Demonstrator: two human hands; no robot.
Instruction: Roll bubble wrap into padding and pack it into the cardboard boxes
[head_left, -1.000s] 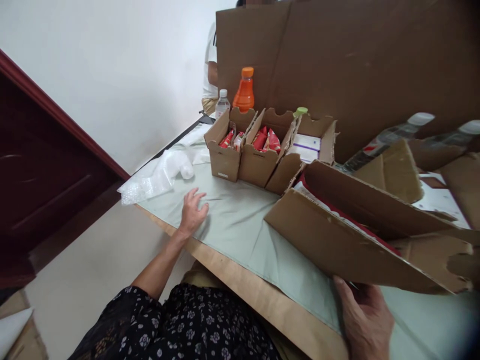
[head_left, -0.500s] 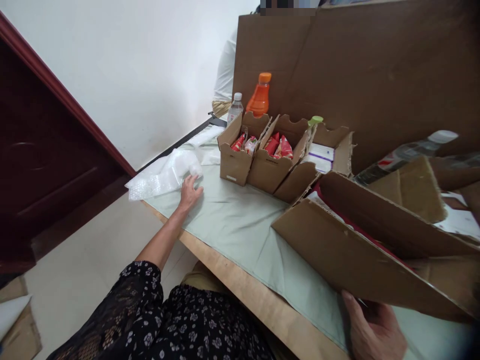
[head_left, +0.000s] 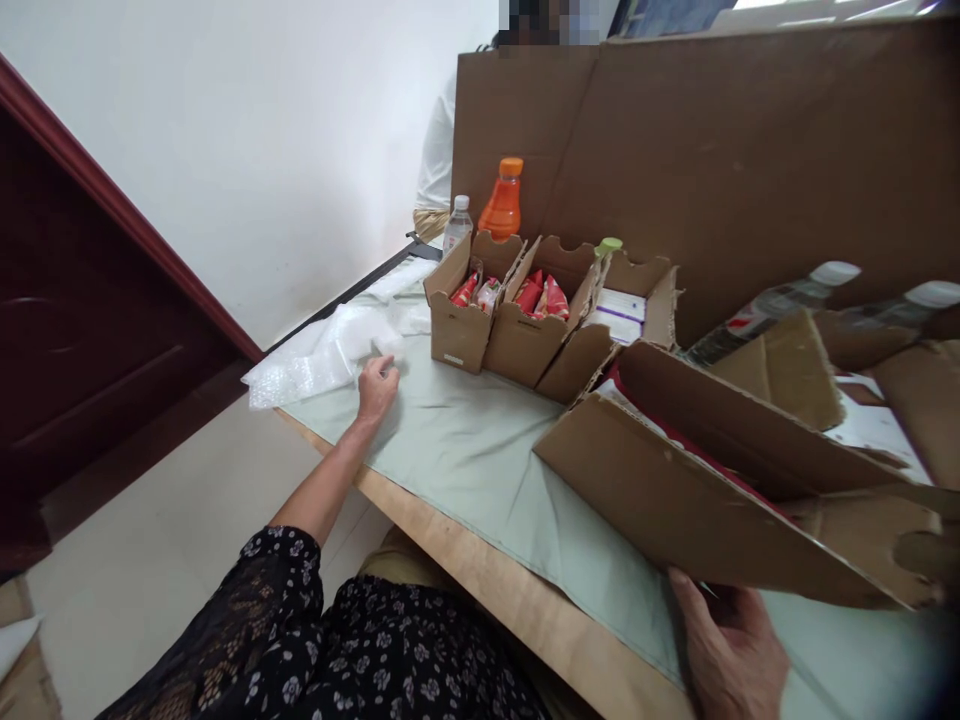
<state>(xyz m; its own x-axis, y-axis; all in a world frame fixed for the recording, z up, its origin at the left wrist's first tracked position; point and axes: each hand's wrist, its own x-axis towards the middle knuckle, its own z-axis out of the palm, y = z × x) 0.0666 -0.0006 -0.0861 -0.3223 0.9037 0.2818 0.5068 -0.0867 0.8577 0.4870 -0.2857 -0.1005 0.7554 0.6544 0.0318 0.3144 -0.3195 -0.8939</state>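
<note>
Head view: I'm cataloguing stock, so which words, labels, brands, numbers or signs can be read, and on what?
None can be read.
Leftmost carton: pale label, too small.
Red packets: markings, too small.
Tilted clear bottle: red-and-white label, blurred.
Nearest large carton: no print shows.

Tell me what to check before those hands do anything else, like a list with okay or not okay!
1. Left hand close to the bubble wrap: ok.
2. Left hand touching the bubble wrap: cannot tell.
3. Right hand at the lower edge of the near box: ok.
4. Near box closed on top: not ok, it's open.
5. Near box flat on the green cloth: cannot tell.
6. Red packets inside the two leftmost boxes: ok.
</note>
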